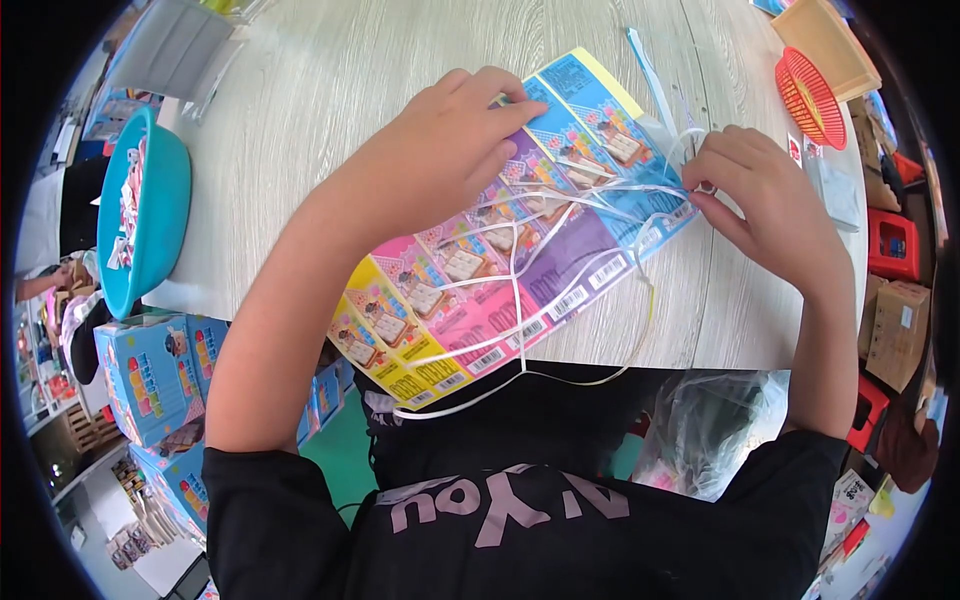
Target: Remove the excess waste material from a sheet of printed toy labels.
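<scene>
A colourful sheet of printed labels, in yellow, pink, purple and blue bands, lies slanted across the near edge of the table. My left hand is bent over its upper left edge, index finger and thumb on the print, gripping the sheet. Thin white strips lie tangled over the labels, some curling off the near side. At the sheet's right corner my right hand is closed, thumb and fingers pinching the gathered ends of these strips. Another pale strip sticks up beyond that corner.
A turquoise basin with small wrapped pieces stands at the left table edge, near a grey bin. Far right are a red basket and a wooden tray. Blue boxes are stacked lower left; a clear plastic bag hangs below the table.
</scene>
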Available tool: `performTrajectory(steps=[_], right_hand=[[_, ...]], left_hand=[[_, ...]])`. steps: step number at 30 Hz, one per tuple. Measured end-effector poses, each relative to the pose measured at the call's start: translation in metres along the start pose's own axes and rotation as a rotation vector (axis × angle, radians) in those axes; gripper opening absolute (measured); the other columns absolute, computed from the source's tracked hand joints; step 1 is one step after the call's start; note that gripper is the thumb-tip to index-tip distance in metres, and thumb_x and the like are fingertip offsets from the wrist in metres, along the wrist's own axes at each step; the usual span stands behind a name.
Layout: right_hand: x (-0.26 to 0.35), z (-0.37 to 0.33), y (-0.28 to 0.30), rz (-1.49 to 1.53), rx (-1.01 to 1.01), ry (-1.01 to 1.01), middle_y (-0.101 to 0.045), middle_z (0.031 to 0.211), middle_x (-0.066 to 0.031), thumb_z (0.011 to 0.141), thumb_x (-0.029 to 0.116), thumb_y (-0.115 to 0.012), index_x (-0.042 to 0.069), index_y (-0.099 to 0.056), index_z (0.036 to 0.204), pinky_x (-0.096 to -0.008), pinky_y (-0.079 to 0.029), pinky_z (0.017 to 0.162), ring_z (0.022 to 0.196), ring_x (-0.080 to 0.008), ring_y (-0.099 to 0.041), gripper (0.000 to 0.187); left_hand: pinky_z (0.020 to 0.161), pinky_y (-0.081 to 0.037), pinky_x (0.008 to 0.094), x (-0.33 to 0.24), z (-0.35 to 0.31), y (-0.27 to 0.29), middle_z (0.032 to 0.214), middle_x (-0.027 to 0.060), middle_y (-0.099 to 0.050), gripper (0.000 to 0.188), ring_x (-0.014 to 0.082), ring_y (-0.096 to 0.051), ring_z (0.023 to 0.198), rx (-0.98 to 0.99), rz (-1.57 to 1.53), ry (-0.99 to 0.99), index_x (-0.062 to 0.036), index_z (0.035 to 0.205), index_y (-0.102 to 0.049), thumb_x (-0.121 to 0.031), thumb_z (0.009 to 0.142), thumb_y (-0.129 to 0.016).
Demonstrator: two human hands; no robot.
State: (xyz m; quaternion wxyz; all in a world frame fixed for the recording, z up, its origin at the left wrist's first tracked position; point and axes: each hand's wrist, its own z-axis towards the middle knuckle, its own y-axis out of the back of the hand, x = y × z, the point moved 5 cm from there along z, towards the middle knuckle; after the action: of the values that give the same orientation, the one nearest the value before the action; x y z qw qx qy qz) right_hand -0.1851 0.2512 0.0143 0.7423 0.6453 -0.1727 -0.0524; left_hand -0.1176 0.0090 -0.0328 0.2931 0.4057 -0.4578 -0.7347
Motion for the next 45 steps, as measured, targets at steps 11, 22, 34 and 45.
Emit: performTrajectory(steps=[11,22,34,45], right_hand=[[0.008,-0.02,-0.01,0.085,-0.109,-0.099,-0.061,0.091,-0.0101,0.083,0.003,-0.072,0.005,-0.061,0.093,-0.041,-0.048,0.081,0.09,-0.0313,-0.06,0.015],[0.004,-0.022,-0.019,0.123,-0.168,-0.104,-0.059,0.089,-0.0112,0.085,0.0,-0.069,0.003,-0.06,0.093,-0.0393,-0.048,0.079,0.088,-0.0312,-0.059,0.013],[0.0,-0.022,-0.028,0.221,-0.181,-0.157,-0.056,0.089,-0.0124,0.087,-0.002,-0.066,0.0,-0.058,0.094,-0.0354,-0.047,0.077,0.085,-0.029,-0.058,0.012],[-0.01,-0.028,-0.032,0.222,-0.186,-0.191,-0.053,0.091,-0.0136,0.087,-0.002,-0.062,0.0,-0.054,0.095,-0.0366,-0.046,0.08,0.086,-0.0317,-0.056,0.012]], left_hand=[[0.097,-0.046,0.0447,0.01,-0.017,0.0,0.129,0.0092,-0.057,0.038,0.0293,-0.056,0.111,-0.118,0.17,0.025,-0.0065,0.132,-0.062,-0.017,0.095,-0.062],[0.099,-0.046,0.0455,0.044,-0.043,0.021,0.13,0.0117,-0.058,0.039,0.0324,-0.056,0.112,-0.111,0.267,0.107,-0.0043,0.133,-0.062,-0.018,0.096,-0.058],[0.105,-0.044,0.045,0.128,-0.059,0.049,0.136,0.0133,-0.057,0.039,0.0343,-0.054,0.12,-0.163,0.357,0.133,-0.0084,0.136,-0.061,-0.021,0.1,-0.055],[0.107,-0.043,0.0446,0.165,-0.066,0.061,0.136,0.0131,-0.058,0.04,0.0354,-0.054,0.122,-0.17,0.353,0.172,-0.0095,0.138,-0.061,-0.022,0.1,-0.055]])
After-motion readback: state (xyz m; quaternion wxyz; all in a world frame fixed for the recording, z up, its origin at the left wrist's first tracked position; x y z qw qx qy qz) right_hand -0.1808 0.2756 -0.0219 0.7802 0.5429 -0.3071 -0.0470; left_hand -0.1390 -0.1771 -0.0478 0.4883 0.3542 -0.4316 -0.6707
